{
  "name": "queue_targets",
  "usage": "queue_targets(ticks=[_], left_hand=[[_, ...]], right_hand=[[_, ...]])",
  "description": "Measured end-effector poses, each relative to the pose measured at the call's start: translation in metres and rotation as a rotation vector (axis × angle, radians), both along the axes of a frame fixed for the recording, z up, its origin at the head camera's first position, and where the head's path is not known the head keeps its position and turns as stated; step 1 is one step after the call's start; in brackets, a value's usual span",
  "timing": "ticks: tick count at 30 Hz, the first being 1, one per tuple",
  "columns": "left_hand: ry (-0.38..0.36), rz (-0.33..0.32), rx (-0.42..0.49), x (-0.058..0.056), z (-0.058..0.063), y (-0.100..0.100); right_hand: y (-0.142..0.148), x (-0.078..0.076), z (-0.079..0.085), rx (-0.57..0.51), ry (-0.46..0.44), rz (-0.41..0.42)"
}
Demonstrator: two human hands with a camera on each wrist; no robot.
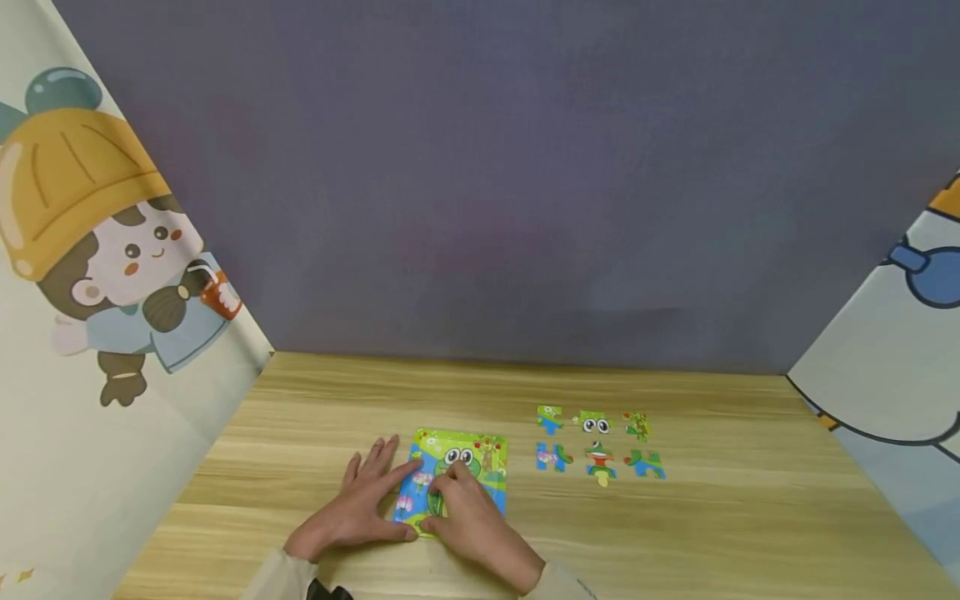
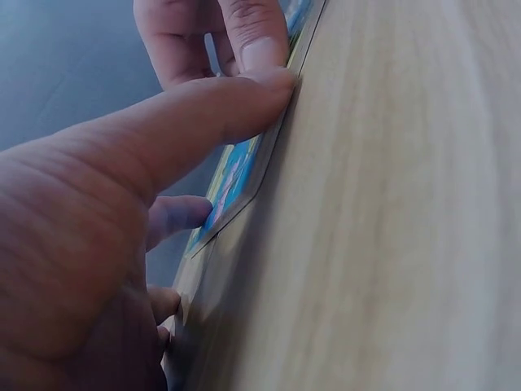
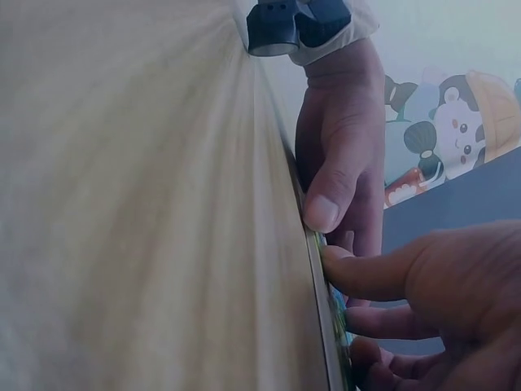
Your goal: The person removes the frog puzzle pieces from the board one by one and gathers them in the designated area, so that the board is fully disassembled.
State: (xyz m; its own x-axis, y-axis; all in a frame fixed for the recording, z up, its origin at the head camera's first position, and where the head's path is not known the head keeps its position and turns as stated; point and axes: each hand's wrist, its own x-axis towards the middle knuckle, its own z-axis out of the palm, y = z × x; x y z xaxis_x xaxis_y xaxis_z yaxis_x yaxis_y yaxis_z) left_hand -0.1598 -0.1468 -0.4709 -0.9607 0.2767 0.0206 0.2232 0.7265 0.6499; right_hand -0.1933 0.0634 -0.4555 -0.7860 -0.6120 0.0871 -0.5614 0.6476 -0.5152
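Observation:
A square frog puzzle board [image 1: 491, 483] lies on the wooden table. My left hand [image 1: 360, 504] is spread along its left side, fingers fairly straight, with the index fingertip on the picture and the thumb at the near edge. Over the lower part of the board, my right hand [image 1: 472, 512] has bent fingers, thumb and index set apart on the surface. In the right wrist view, the right thumb [image 3: 374, 273] touches the board close to the left thumb [image 3: 330, 195]. The right hand covers much of the frog, and I cannot tell whether it pinches a piece.
Right of the board lie several loose puzzle pieces in two rows, among them an eyes piece [image 1: 596, 424] and a mouth piece [image 1: 600, 461]. A grey panel [image 1: 480, 208] stands behind the table [image 1: 712, 517]. Cartoon-printed walls flank both sides.

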Motion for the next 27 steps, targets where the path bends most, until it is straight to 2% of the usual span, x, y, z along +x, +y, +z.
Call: queue_targets(ticks=[14,22,27], left_hand=[[-0.015,-0.007,-0.002,-0.0006,-0.0018,-0.0008],[-0.008,-0.007,-0.011,-0.0007,-0.0013,-0.0009],[-0.009,-0.007,-0.012,-0.0010,-0.0008,-0.0012]], right_hand=[[0.0001,0.0019,0.0002,-0.014,-0.064,-0.006],[0.0003,0.0018,0.0054,-0.017,-0.036,0.000],[-0.0007,-0.0026,0.0058,-0.094,-0.035,0.017]])
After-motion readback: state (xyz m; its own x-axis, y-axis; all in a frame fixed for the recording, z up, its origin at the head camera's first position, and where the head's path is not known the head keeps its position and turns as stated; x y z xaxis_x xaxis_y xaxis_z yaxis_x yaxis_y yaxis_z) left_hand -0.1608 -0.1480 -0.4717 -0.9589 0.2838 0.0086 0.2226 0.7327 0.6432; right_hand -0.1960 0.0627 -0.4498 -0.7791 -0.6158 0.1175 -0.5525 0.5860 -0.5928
